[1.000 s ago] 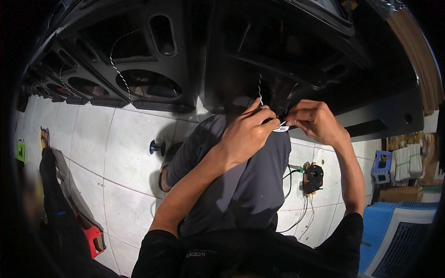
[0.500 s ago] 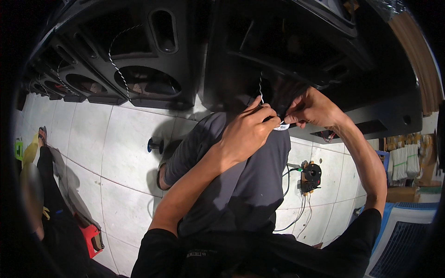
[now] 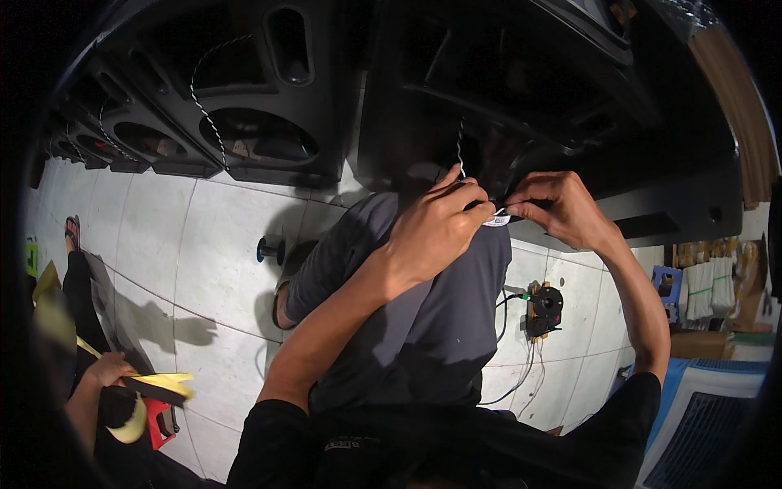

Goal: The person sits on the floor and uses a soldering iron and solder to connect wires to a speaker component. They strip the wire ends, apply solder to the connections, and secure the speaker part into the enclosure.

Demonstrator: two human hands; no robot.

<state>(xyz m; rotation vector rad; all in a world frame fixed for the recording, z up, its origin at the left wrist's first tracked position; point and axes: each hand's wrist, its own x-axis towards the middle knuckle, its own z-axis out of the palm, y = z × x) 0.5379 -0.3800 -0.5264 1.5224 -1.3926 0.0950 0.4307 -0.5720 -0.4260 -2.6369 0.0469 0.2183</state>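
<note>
A black-and-white twisted wire (image 3: 462,149) hangs out of the black speaker cabinet (image 3: 391,155) before me. My left hand (image 3: 440,220) is closed on it, the fingers bent around its lower part above my knees. A small white label with dark print (image 3: 496,220) shows just beyond the left fingertips. Close beside that, the thumb and forefinger of my right hand (image 3: 558,208) meet in a pinch at the wire's end; whatever lies between them is too small to make out.
More black cabinets (image 3: 326,155) with round openings and twisted wires line the far left. A black device (image 3: 545,310) with cables lies on the tiled floor at right. A dark spool (image 3: 270,250) stands left of my leg. Another person's hand (image 3: 110,371) holds yellow-and-black strips.
My right hand has drawn back from the cabinet, its wrist lower, with the fingers still by the label. My left hand barely shifts. At left, another person's hand with strips has come into view.
</note>
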